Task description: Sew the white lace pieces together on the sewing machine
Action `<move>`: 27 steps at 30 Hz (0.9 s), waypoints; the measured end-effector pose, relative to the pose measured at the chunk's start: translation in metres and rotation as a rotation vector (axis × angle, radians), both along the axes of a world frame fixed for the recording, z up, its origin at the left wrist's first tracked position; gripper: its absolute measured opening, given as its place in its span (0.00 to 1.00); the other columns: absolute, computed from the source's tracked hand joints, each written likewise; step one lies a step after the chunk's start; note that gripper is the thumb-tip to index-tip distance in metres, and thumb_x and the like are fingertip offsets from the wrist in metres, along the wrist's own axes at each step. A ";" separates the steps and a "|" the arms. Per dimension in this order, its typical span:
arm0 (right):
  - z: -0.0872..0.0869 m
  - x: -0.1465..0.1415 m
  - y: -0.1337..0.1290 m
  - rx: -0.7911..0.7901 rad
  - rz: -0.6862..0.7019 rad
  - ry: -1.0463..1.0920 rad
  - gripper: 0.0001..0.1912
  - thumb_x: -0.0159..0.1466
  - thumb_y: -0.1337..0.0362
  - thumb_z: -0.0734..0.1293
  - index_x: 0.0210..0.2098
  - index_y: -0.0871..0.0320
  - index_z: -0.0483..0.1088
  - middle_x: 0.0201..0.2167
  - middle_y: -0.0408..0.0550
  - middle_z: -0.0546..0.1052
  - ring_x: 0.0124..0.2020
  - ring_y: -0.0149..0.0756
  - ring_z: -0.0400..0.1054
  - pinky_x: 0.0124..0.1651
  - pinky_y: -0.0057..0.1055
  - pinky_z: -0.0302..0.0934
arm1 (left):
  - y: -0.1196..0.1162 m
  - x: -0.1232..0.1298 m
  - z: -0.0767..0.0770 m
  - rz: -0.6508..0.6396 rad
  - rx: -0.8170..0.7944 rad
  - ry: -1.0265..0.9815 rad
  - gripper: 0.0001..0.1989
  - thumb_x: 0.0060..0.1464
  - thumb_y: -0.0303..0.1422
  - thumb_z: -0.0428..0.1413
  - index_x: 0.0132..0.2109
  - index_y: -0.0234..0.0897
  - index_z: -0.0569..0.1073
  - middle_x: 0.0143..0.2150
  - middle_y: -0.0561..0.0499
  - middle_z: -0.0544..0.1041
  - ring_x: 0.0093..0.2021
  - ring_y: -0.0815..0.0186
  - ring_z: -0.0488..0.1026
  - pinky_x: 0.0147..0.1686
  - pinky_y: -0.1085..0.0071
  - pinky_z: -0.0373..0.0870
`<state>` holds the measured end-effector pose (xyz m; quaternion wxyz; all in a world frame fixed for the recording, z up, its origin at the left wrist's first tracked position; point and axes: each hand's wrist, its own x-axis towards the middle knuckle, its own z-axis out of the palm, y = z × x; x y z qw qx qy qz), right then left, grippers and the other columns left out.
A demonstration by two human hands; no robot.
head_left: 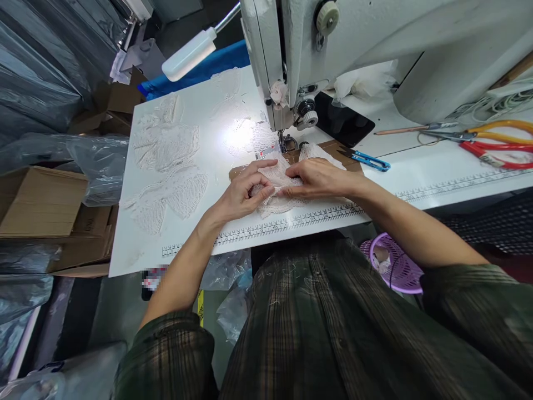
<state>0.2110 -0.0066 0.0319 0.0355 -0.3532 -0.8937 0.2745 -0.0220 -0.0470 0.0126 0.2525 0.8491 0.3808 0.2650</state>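
Note:
A pale pink lace piece [281,204] lies bunched on the white table in front of the sewing machine's needle and presser foot [283,142]. My left hand [244,191] pinches its left edge between thumb and fingers, the index finger stretched toward the foot. From the right, my right hand [314,179] presses and grips the same lace with thumb and fingertips. The fingertips of both hands are close together, just short of the foot. More lace pieces [166,144] are spread at the table's left, and another [227,83] lies behind.
The sewing machine [266,61] and its lamp [189,54] stand over the table [144,253]. Blue thread snips [370,161], a black phone [343,119] and scissors [495,136] lie to the right. A purple basket [402,272] sits below; cardboard boxes [41,203] stand left.

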 end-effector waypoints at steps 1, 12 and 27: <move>0.000 -0.001 0.001 -0.009 -0.006 0.003 0.24 0.67 0.47 0.64 0.24 0.56 0.55 0.21 0.40 0.60 0.24 0.31 0.52 0.31 0.32 0.44 | 0.001 -0.001 0.000 -0.014 0.027 -0.007 0.11 0.61 0.42 0.58 0.43 0.39 0.75 0.65 0.42 0.67 0.61 0.56 0.68 0.58 0.51 0.68; 0.004 -0.004 0.003 -0.108 -0.069 0.053 0.21 0.66 0.49 0.65 0.25 0.57 0.62 0.19 0.39 0.60 0.22 0.30 0.50 0.29 0.32 0.44 | 0.000 0.001 0.004 -0.205 -0.039 0.140 0.11 0.65 0.35 0.52 0.35 0.37 0.73 0.67 0.41 0.61 0.68 0.53 0.61 0.65 0.51 0.61; 0.001 0.003 -0.002 0.001 0.026 0.013 0.25 0.61 0.43 0.69 0.28 0.56 0.57 0.24 0.41 0.64 0.27 0.33 0.56 0.32 0.31 0.45 | -0.001 0.005 -0.001 -0.037 -0.027 0.052 0.12 0.67 0.35 0.48 0.35 0.38 0.68 0.63 0.40 0.68 0.60 0.57 0.70 0.54 0.57 0.71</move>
